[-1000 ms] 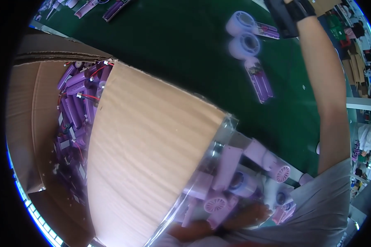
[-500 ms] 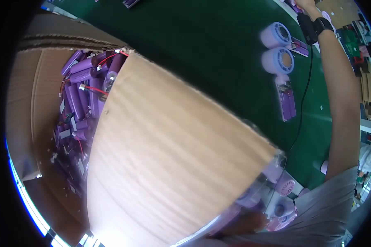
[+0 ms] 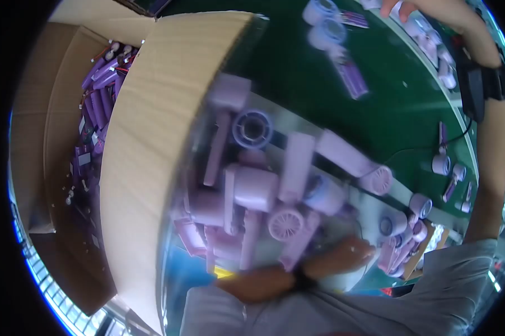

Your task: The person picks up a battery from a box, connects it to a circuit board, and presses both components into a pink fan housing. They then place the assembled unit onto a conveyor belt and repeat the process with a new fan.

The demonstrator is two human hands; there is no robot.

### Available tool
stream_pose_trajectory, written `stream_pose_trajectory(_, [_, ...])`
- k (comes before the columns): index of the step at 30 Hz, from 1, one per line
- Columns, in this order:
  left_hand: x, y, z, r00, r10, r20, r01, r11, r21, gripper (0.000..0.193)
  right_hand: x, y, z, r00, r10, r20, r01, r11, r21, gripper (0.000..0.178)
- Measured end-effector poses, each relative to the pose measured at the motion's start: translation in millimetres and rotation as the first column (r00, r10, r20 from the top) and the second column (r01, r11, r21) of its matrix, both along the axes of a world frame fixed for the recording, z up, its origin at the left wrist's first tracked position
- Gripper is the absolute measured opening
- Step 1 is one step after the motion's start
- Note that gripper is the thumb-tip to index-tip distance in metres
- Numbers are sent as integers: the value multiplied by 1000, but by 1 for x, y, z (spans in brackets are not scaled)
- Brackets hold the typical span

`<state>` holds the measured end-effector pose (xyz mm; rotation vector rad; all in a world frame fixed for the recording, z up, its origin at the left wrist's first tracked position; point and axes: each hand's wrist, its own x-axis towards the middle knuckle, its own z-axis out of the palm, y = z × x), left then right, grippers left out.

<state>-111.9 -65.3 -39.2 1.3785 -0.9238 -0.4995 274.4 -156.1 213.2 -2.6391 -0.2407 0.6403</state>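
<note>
A pale lilac fan part sits at the fingertips of the right hand, by far the nearer one; blur leaves me unable to tell whether they clamp it. Just below the hand, a row of lilac fan parts slants down to the right. The left hand, well apart, lies beside a heap of lilac fan housings; its grip cannot be told either. Two fans and three more fans lie on the green tabletop; one cardboard box holds uncountable purple battery cells.
</note>
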Motion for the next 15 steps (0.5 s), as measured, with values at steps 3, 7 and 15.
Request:
stream_pose_trajectory(3, [28,8,3,991,-96,-94,101,993,56,16,-80,16,39,998,-14,-58,11,998,-55,52])
stream_pose_trajectory(7, [51,17,1,996,-86,8,85,993,82,26,-186,12,80,995,18,96,-45,956,291,48])
stream_pose_trajectory(15, [82,16,15,888,-295,352,205,941,270,45,-334,-75,60,887,-405,223,263,838,478,33])
